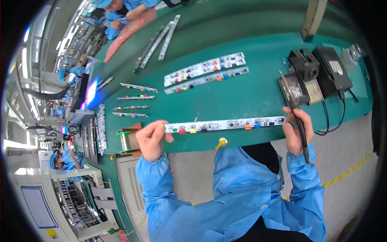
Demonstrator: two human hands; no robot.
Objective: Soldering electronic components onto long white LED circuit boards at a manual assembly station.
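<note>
A long white circuit board strip (225, 124) is stretched level between my two hands, just over the near edge of the green table. Green, red, yellow, orange and blue parts sit along it. My left hand (152, 140) pinches its left end. The right end is at the fingers of my right hand (296, 131), which also holds a black soldering iron (300, 131). The iron's handle slants across that hand, and its upper end reaches the soldering stand (293, 88). Its tip is hard to make out against the stand.
Two wider strips (204, 69) lie mid-table, with several short ones (135, 97) to the left. A solder wire reel (127, 141) stands beside my left hand. A black soldering station (332, 68) with cables and a clear bottle (350, 56) are at right. Another person (121, 16) works at far left.
</note>
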